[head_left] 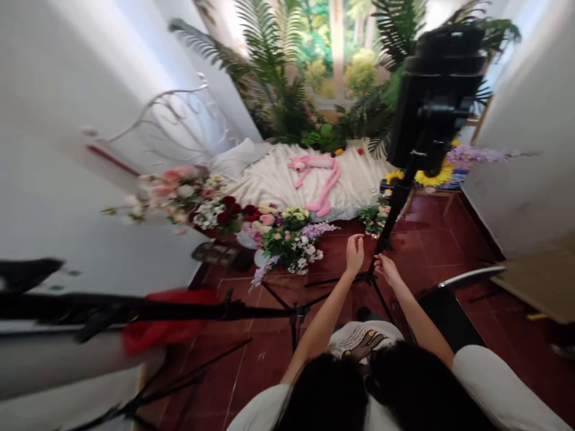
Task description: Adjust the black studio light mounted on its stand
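Note:
Just left of the black stand pole (390, 218), my left hand (354, 256) is raised with its fingers bent together toward the pole. Whatever it may pinch is too small to name. Lower down, on the pole's right side, my right hand (387, 267) has its fingertips curled close against the pole. I cannot tell whether they touch it or hold something small. The pole rises to a bulky black lamp-like head (438, 102) at the upper right. Its thin legs spread on the red tiled floor (251, 371).
A second black stand (179, 308) crosses the left side, with red cloth (166, 323) behind it. Ahead, a pink plush toy (321, 179) lies on cream draped fabric (265, 179), among artificial flowers (287, 239) and palm fronds (269, 48). A dark chair (453, 317) stands at right.

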The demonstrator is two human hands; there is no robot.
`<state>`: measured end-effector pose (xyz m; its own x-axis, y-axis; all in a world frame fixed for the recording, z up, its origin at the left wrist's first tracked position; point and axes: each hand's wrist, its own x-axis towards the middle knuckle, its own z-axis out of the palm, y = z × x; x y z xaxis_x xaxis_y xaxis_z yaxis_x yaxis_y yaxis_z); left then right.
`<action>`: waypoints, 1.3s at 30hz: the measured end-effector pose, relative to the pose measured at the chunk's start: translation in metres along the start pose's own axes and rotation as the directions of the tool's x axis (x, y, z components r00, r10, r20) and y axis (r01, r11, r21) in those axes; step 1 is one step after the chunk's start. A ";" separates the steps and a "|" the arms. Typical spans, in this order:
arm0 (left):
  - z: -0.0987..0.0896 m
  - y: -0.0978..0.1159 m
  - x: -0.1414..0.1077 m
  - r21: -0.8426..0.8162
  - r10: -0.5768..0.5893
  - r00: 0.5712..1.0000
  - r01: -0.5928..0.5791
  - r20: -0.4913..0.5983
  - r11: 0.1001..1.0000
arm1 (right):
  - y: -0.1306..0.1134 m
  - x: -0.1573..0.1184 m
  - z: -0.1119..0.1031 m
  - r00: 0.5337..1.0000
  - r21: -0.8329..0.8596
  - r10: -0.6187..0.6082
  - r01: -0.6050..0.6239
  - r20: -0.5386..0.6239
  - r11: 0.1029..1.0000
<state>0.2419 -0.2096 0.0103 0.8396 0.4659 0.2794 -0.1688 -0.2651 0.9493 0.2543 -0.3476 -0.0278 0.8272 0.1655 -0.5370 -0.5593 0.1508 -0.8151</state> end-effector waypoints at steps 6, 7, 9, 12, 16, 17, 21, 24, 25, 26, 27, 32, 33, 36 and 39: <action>0.072 0.025 0.014 -0.113 0.008 0.958 0.026 0.288 0.993 | -0.035 -0.018 -0.037 0.995 0.116 -0.101 0.098 0.022 0.988; 0.077 0.025 0.015 -0.103 -0.011 0.956 0.043 0.293 0.994 | -0.039 -0.021 -0.037 0.995 0.125 -0.098 0.094 0.028 0.988; 0.081 0.024 0.016 -0.083 -0.037 0.956 0.064 0.292 0.994 | -0.044 -0.024 -0.034 0.996 0.136 -0.086 0.080 0.039 0.988; 0.081 0.022 0.017 -0.068 -0.044 0.957 0.066 0.288 0.995 | -0.047 -0.027 -0.029 0.996 0.171 -0.036 0.023 0.076 0.985; 0.080 0.020 0.018 -0.068 -0.030 0.957 0.051 0.287 0.996 | -0.052 -0.025 -0.026 0.987 0.228 0.056 -0.090 0.151 0.970; 0.081 0.020 0.018 -0.067 -0.023 0.959 0.044 0.282 0.997 | -0.053 -0.023 -0.026 0.986 0.237 0.066 -0.102 0.155 0.966; 0.080 0.019 0.021 -0.047 -0.010 0.961 0.023 0.276 0.999 | -0.057 -0.021 -0.025 0.998 0.203 0.003 -0.017 0.067 0.979; 0.079 0.019 0.021 -0.035 -0.028 0.956 0.040 0.291 0.999 | -0.061 -0.024 -0.029 0.970 -0.091 -0.244 0.243 -0.003 0.966; 0.078 0.019 0.021 -0.037 -0.035 0.956 0.048 0.292 0.998 | -0.063 -0.027 -0.032 0.938 -0.231 -0.346 0.336 -0.005 0.913; 0.078 0.018 0.020 -0.042 -0.040 0.956 0.054 0.289 0.998 | -0.068 -0.029 -0.034 0.900 -0.363 -0.437 0.409 0.006 0.837; 0.078 0.018 0.020 -0.048 -0.041 0.957 0.057 0.286 0.997 | -0.074 -0.032 -0.035 0.858 -0.466 -0.512 0.463 0.024 0.754; 0.080 0.014 0.019 -0.055 -0.027 0.961 0.044 0.276 0.997 | -0.139 -0.050 -0.021 0.675 -0.479 -0.736 0.666 0.059 0.572; 0.081 0.013 0.019 -0.052 -0.031 0.962 0.047 0.273 0.998 | -0.158 -0.054 -0.012 0.626 -0.460 -0.776 0.713 0.077 0.529; 0.080 0.014 0.018 -0.035 -0.046 0.964 0.058 0.262 0.998 | -0.212 -0.065 0.018 0.489 -0.428 -0.856 0.818 0.165 0.385; 0.078 0.017 0.017 -0.034 -0.042 0.961 0.053 0.272 0.998 | -0.237 -0.068 0.040 0.455 -0.419 -0.870 0.839 0.191 0.347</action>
<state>0.2936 -0.2725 0.0200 0.9547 0.2296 0.1895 -0.1412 -0.2111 0.9672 0.3283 -0.3561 0.2109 0.8528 0.1301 0.5058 0.5222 -0.2173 -0.8247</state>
